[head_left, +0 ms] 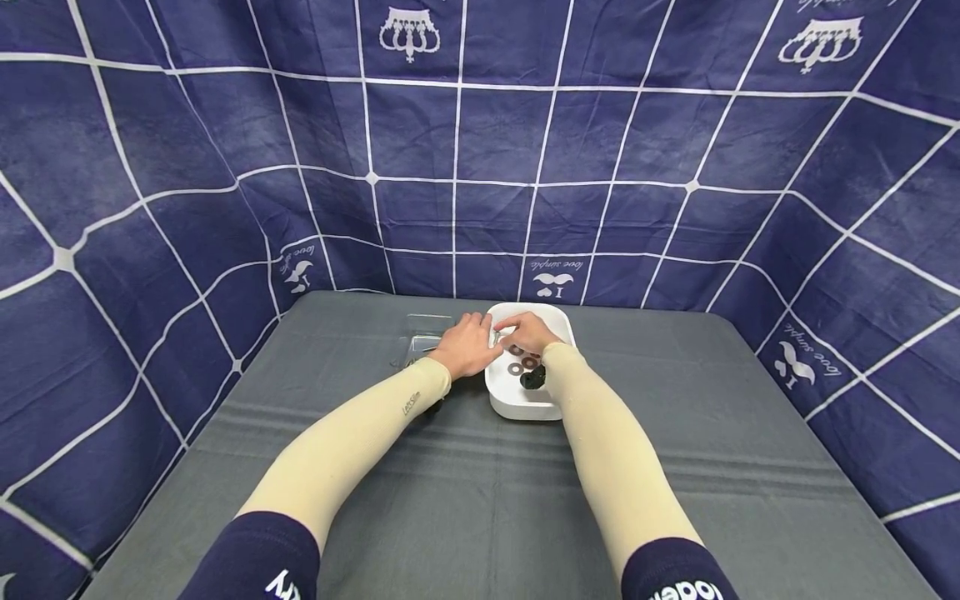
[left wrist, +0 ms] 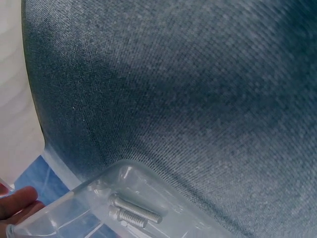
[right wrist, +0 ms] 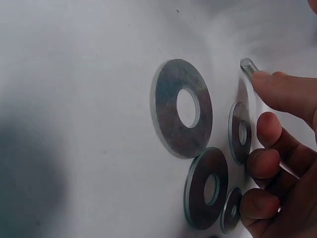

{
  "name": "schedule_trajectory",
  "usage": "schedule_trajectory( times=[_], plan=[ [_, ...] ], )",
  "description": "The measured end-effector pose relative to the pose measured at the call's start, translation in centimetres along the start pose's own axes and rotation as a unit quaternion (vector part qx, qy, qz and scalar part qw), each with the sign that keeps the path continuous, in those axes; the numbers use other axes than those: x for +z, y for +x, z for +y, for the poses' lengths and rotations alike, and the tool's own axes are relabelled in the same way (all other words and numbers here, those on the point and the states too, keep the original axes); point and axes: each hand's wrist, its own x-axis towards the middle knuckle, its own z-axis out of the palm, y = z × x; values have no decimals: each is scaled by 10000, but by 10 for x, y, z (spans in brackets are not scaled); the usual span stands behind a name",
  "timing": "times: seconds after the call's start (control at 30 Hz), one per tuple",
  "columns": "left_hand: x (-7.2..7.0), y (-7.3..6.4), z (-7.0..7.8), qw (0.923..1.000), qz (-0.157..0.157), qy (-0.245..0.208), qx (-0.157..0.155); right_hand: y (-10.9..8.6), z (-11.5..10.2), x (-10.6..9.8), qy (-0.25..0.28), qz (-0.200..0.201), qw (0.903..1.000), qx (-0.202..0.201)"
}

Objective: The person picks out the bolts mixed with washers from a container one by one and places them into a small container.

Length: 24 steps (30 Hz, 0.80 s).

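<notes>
In the head view, my right hand (head_left: 530,333) reaches into a white tray (head_left: 525,410). Its fingertips pinch a small silver bolt (right wrist: 247,64), whose threaded end shows in the right wrist view. Several flat metal washers (right wrist: 203,106) of different sizes lie on the tray floor, close to that hand's curled fingers. My left hand (head_left: 468,343) is at the tray's left rim, its fingertips near the right hand's. Only a few left fingers (left wrist: 20,203) appear at the left wrist view's corner, and whether they grip anything is hidden.
Left of the tray stands a clear plastic box (left wrist: 126,166) with two silver bolts (left wrist: 133,210) lying in it. Grey cloth (head_left: 480,500) covers the table. Blue curtains with white lines (head_left: 502,208) enclose its back and sides.
</notes>
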Motion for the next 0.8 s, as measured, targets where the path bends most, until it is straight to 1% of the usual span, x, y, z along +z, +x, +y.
schedule_trajectory(
  times=[0.17, 0.3, 0.43, 0.8],
  plan=[
    [0, 1, 0, 9999, 135, 90, 40, 1, 2, 1, 9, 14, 10000, 40],
    [1, 1, 2, 9998, 188, 48, 7, 0, 2, 1, -272, 103, 9996, 1],
    [4, 0, 2, 9998, 223, -4, -5, -3, 0, 3, -510, 92, 9986, 79],
    [4, 1, 2, 9995, 274, 88, 98, -2, 0, 4, -591, 85, 9982, 80]
  ],
)
